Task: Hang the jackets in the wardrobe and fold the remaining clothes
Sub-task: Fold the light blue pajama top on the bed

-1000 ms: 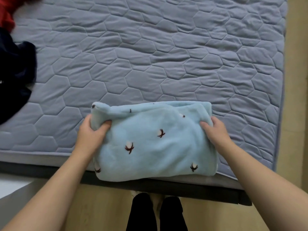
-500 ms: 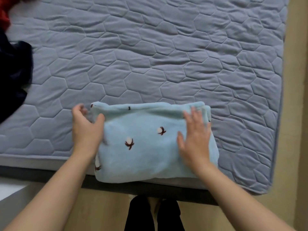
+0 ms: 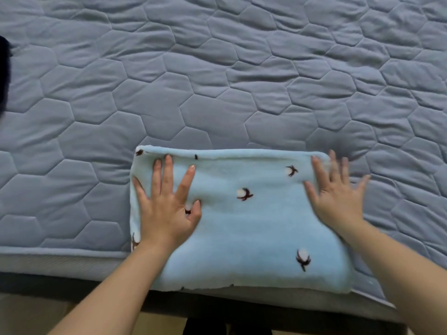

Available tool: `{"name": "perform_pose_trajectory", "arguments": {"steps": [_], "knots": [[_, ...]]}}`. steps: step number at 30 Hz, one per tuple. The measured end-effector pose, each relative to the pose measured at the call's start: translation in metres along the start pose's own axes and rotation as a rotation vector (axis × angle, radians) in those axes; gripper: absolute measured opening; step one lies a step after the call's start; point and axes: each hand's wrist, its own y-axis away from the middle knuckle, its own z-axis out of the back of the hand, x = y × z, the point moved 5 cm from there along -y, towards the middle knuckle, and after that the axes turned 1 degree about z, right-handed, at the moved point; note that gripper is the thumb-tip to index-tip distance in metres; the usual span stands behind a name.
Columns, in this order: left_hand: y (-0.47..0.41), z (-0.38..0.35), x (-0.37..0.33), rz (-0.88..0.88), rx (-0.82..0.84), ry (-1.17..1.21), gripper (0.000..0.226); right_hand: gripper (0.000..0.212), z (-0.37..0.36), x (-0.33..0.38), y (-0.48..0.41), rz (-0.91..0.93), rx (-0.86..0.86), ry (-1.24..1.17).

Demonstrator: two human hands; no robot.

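Pressing folded fleece (image 3: 254,228) on quilted mattress (image 3: 217,81), left grip (image 3: 167,211), right grip (image 3: 336,199), fingers (image 3: 168,175) straight

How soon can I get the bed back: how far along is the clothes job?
Done: the blue fleece lies folded into a rectangle at the near edge of the mattress. In hand: the left hand and right hand lie flat on it, fingers spread, seemingly smoothing it. Left: a dark cloth pokes in at the left edge, probably waiting; no jackets or wardrobe are in view.
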Motion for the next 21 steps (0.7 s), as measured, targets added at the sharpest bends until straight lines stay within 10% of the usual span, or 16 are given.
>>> {"name": "perform_pose_trajectory", "arguments": {"steps": [3, 7, 11, 14, 21], "knots": [[0.005, 0.013, 0.007, 0.021, -0.045, 0.164, 0.073, 0.062, 0.008, -0.009, 0.008, -0.038, 0.094, -0.064], [0.032, 0.046, 0.035, 0.319, -0.118, 0.676, 0.089, 0.071, 0.035, 0.001, 0.048, -0.138, 0.04, -0.87], [0.076, 0.038, 0.066, 0.831, 0.344, 1.377, 0.095, 0.051, 0.032, 0.003, 0.095, -0.389, 0.456, -1.245], [0.092, 0.041, 0.061, 0.904, 0.633, 1.399, 0.065, 0.037, 0.048, 0.005, 0.113, -0.346, 0.619, -1.366], [0.059, 0.186, -0.047, 0.594, 0.231, 0.944, 0.029, 0.058, 0.187, 0.098, 0.162, -0.021, 0.151, -1.151]]}}
